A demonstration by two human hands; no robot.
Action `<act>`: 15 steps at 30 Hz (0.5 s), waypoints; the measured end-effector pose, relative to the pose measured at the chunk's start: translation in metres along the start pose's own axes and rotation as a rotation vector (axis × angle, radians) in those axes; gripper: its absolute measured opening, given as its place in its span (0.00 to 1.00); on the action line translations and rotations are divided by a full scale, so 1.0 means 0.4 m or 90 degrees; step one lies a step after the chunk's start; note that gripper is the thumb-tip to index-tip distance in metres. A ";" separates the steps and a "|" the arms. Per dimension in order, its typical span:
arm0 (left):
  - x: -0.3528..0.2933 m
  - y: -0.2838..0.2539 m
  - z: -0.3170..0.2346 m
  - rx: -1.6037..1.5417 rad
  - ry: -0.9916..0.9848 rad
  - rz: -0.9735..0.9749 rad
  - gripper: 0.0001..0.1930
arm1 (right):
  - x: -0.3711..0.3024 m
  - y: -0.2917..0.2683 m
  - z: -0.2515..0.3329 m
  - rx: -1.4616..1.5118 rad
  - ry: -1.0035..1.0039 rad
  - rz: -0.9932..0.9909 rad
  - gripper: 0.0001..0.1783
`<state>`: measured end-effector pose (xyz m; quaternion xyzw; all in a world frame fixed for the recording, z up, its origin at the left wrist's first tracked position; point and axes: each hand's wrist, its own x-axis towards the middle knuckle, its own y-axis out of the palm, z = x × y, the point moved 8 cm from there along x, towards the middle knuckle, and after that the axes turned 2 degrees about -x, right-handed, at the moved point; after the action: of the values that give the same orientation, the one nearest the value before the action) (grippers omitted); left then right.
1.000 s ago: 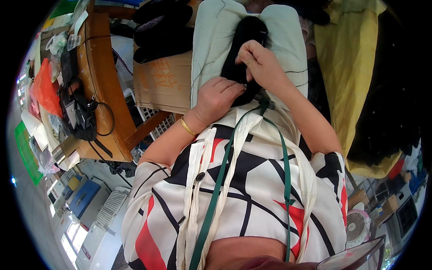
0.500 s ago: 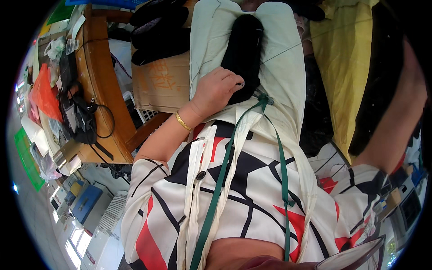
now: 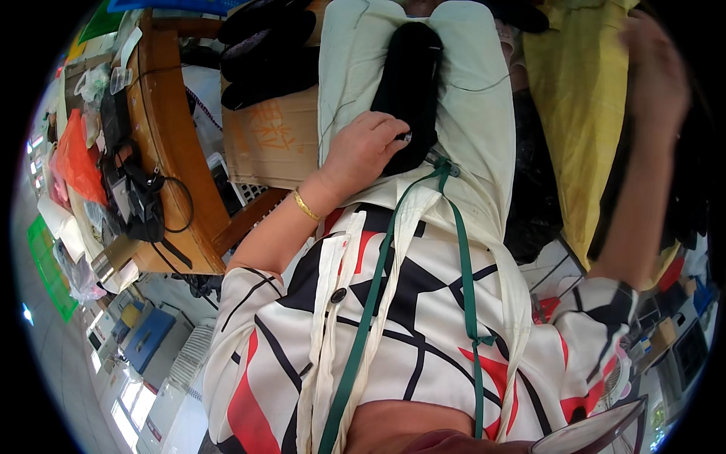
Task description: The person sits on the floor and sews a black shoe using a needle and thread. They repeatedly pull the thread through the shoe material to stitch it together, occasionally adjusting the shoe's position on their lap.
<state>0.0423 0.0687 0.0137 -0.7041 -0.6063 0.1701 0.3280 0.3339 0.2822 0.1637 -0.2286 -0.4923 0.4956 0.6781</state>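
Observation:
A long black cloth shoe point(image 3: 413, 72) with rounded ends lies across my lap on a cream apron point(image 3: 484, 144). My left hand point(image 3: 367, 144) is closed on its near left side, thumb and fingers pinched together. Something small and shiny shows at those fingertips, too small to name. A thin dark thread point(image 3: 480, 89) curves over the apron to the right of the shoe. My right hand point(image 3: 656, 72) is raised at the far right, away from the shoe. It is smeared by motion, so its fingers and anything in them cannot be made out.
Several black shoes point(image 3: 272, 68) lie on a cardboard box point(image 3: 265, 144) at the left. Beside it stands a wooden table point(image 3: 170, 151) with a black bag point(image 3: 140, 197) and a red plastic bag point(image 3: 76, 163). Yellow cloth point(image 3: 578, 98) hangs at the right.
My right hand has come from the far right edge, swinging inward and into fuller view. The thread, earlier stretched straight, now hangs slack and curved. My left hand and the shoe stay put.

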 end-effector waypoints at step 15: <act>-0.030 -0.006 0.004 0.039 -0.015 -0.083 0.11 | -0.588 0.342 0.232 0.371 -0.117 0.628 0.08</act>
<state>0.0370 0.0575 0.0124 -0.6508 -0.6491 0.1750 0.3527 0.1840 0.1098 -0.0109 -0.1909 -0.2278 0.8860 0.3560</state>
